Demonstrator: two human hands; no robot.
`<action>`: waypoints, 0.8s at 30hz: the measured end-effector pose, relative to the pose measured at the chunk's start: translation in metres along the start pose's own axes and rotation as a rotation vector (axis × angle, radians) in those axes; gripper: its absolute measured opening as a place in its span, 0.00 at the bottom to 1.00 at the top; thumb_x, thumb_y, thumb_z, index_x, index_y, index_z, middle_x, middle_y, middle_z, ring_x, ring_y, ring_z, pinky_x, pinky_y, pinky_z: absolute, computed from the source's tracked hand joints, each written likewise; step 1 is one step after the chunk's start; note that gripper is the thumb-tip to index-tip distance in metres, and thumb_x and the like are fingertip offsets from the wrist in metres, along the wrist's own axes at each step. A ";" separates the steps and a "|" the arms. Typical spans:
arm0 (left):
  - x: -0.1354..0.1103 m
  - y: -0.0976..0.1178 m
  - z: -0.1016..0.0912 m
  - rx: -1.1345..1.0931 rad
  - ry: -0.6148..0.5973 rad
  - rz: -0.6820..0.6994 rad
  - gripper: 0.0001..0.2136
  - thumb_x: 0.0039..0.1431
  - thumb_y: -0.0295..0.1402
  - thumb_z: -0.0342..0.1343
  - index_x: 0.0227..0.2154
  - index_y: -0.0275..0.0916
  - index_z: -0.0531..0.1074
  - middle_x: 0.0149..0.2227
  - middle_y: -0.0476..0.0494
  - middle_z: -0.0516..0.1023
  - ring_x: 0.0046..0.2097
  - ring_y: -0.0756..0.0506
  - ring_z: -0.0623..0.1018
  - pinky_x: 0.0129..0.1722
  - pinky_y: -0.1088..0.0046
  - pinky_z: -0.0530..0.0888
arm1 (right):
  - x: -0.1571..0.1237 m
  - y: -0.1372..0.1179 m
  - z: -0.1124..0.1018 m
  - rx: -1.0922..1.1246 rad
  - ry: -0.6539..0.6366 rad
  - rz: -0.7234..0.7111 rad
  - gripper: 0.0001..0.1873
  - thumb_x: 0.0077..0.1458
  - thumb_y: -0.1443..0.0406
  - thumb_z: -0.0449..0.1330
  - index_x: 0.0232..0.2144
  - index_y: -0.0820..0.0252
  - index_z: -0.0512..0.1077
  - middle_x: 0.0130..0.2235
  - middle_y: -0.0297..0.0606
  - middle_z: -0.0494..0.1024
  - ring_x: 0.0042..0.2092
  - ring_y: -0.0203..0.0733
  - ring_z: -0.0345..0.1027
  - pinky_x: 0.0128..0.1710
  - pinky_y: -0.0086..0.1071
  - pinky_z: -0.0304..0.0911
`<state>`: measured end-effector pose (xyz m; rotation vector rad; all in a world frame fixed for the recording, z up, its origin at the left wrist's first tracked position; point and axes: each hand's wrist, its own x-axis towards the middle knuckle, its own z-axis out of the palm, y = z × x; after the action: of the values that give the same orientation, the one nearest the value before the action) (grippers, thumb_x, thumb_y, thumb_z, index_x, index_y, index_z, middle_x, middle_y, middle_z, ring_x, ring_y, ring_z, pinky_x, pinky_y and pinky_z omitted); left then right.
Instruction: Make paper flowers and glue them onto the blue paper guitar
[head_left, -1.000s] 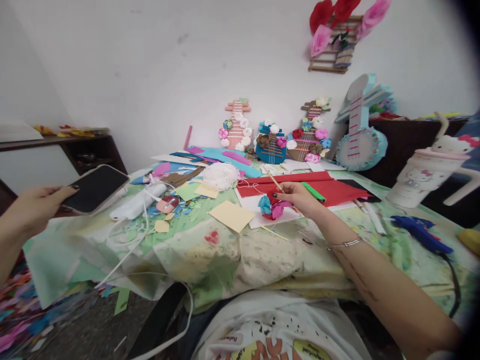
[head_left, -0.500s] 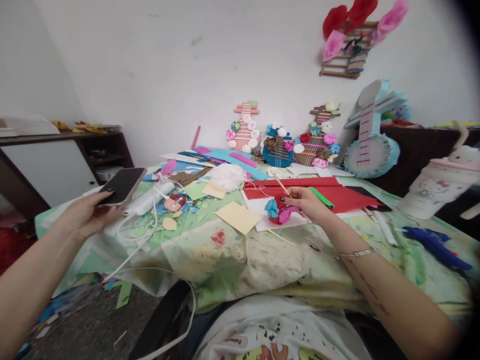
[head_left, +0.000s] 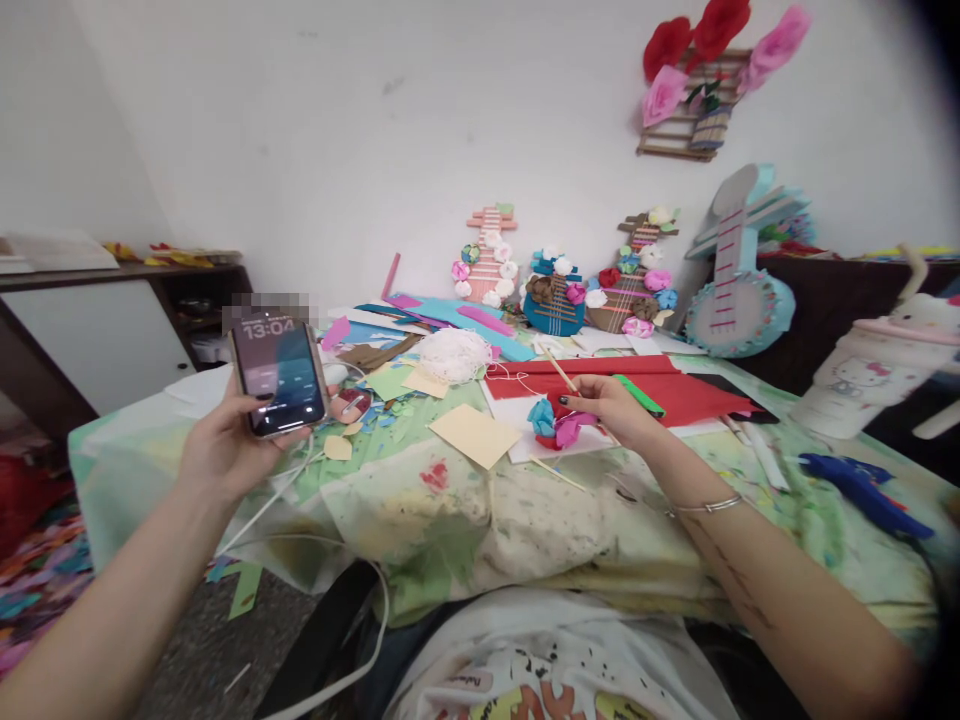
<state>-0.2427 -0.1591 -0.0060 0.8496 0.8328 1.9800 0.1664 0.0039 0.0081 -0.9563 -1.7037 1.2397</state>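
Observation:
My left hand [head_left: 232, 440] is closed around a smartphone [head_left: 281, 375], held upright at the table's left side with its lit screen reading 13:04. Between the pinched fingers of my right hand [head_left: 604, 405] is a thin wooden stick [head_left: 556, 367], slanting up to the left. Right below those fingers lie crumpled paper flowers, one blue [head_left: 541, 415] and one magenta [head_left: 571, 428], with red paper beside them. Under and behind this hand are white paper and a red paper sheet [head_left: 697, 392]. A green cutter-like tool [head_left: 639, 395] rests just beyond the hand.
A ball of white string [head_left: 454, 355], a cream paper square [head_left: 476, 435] and paper scraps cover the middle. Lute-shaped crafts [head_left: 555, 290] lean on the wall. At right stand a white tumbler [head_left: 855, 375] and a blue glue gun [head_left: 862, 490]. A white cable [head_left: 386, 610] hangs off the front edge.
My left hand has moved right and tilted the phone up towards me; its dark screen is now lit. My right hand stays in place with the stick.

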 end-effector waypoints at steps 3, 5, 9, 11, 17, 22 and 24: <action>-0.008 -0.008 0.005 0.077 -0.123 0.064 0.33 0.39 0.17 0.52 0.53 0.46 0.67 0.50 0.40 0.76 0.40 0.35 0.81 0.21 0.64 0.80 | -0.001 -0.001 0.001 -0.005 -0.018 0.003 0.19 0.30 0.58 0.72 0.22 0.60 0.69 0.24 0.32 0.75 0.26 0.34 0.68 0.28 0.29 0.62; -0.010 -0.011 0.005 0.111 -0.139 0.083 0.35 0.38 0.17 0.53 0.53 0.47 0.67 0.51 0.40 0.75 0.40 0.34 0.81 0.23 0.64 0.81 | -0.001 -0.001 0.001 -0.010 -0.030 0.006 0.19 0.31 0.58 0.72 0.22 0.60 0.69 0.24 0.33 0.75 0.26 0.35 0.69 0.28 0.29 0.62; -0.014 -0.012 0.004 0.157 -0.111 0.093 0.34 0.40 0.18 0.56 0.54 0.47 0.66 0.50 0.42 0.76 0.37 0.36 0.82 0.21 0.65 0.80 | -0.002 0.000 0.000 -0.011 -0.038 0.007 0.19 0.32 0.57 0.72 0.22 0.60 0.69 0.24 0.33 0.76 0.27 0.36 0.70 0.28 0.29 0.63; -0.016 -0.012 0.006 0.171 -0.103 0.082 0.32 0.44 0.20 0.57 0.55 0.46 0.66 0.46 0.41 0.78 0.36 0.37 0.82 0.19 0.67 0.79 | -0.001 0.001 0.000 -0.010 -0.042 0.007 0.19 0.32 0.57 0.72 0.22 0.60 0.69 0.24 0.33 0.76 0.26 0.36 0.70 0.28 0.29 0.63; -0.022 -0.015 0.016 0.149 -0.065 0.101 0.26 0.46 0.27 0.63 0.51 0.45 0.69 0.39 0.44 0.81 0.32 0.37 0.82 0.14 0.70 0.76 | 0.000 0.003 -0.001 -0.008 -0.048 0.007 0.19 0.32 0.57 0.72 0.23 0.60 0.69 0.25 0.33 0.76 0.27 0.36 0.70 0.28 0.29 0.62; -0.025 -0.017 0.022 0.154 -0.038 0.114 0.22 0.44 0.27 0.65 0.46 0.41 0.72 0.35 0.43 0.82 0.30 0.37 0.82 0.12 0.72 0.75 | -0.002 0.001 -0.001 -0.015 -0.041 0.006 0.19 0.33 0.57 0.72 0.23 0.61 0.69 0.24 0.33 0.76 0.26 0.35 0.69 0.27 0.28 0.61; -0.027 -0.016 0.024 0.146 -0.033 0.117 0.21 0.44 0.27 0.65 0.44 0.41 0.73 0.35 0.43 0.82 0.30 0.38 0.82 0.13 0.71 0.76 | -0.002 0.000 -0.001 -0.027 -0.037 0.003 0.19 0.33 0.57 0.72 0.23 0.60 0.69 0.24 0.32 0.75 0.26 0.35 0.69 0.27 0.29 0.61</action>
<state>-0.2050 -0.1689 -0.0125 1.0334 0.9361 2.0186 0.1679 0.0025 0.0074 -0.9575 -1.7517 1.2463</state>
